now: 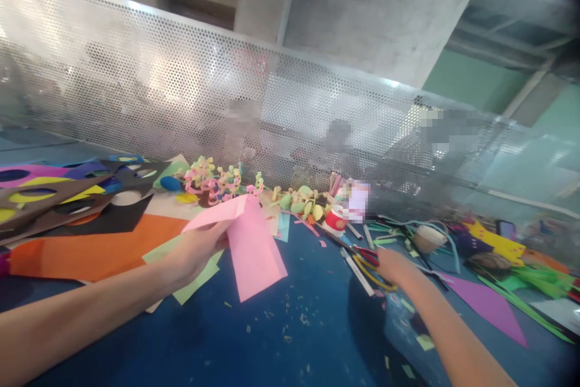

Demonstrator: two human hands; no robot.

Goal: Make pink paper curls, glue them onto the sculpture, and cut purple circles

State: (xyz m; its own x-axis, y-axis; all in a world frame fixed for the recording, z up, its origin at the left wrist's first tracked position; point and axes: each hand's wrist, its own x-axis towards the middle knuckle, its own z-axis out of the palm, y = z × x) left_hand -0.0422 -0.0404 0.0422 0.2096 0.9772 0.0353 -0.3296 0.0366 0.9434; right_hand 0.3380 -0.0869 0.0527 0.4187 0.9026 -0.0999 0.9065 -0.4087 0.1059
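Note:
My left hand pinches a folded sheet of pink paper near its top edge, holding it above the blue table. Closed at the handles of a pair of scissors is my right hand, to the right of the paper. The scissors have red and dark handles, and their blades point left, apart from the pink sheet. Under and beside my right hand lie a yellow loop and a white strip-like stick. Light green paper lies beneath my left hand.
Orange paper and cut-out coloured sheets spread across the left. Paper-flower decorations, a red-and-white can and a paper cup stand along the back, before a perforated metal screen. Purple paper lies right; paper scraps dot the table.

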